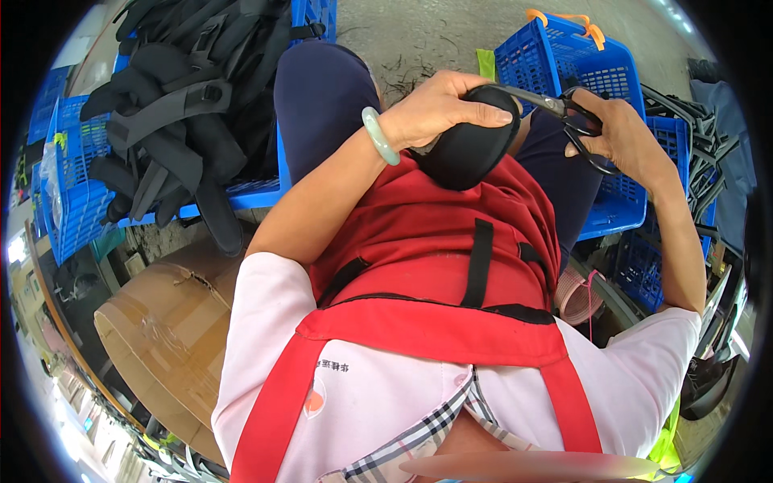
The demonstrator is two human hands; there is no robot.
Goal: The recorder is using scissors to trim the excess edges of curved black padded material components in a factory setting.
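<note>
My left hand (447, 109), with a pale green bangle at the wrist, grips a black padded piece (469, 153) with a rounded end, thumb on top. The piece hangs over my lap in front of the red apron (435, 233). My right hand (624, 133) has its fingers through the black handles of a pair of scissors (555, 107). Their metal blades point left and reach the upper edge of the padded piece beside my left fingertips. Whether the blades touch or cut anything there I cannot make out.
At left, a blue crate (282, 153) is heaped with black padded straps (181, 121). Another blue crate (592, 68), with orange strips on its rim, stands at right beside black strips (700, 121). A cardboard box (165, 330) sits at lower left. Dark scraps (407, 72) litter the floor.
</note>
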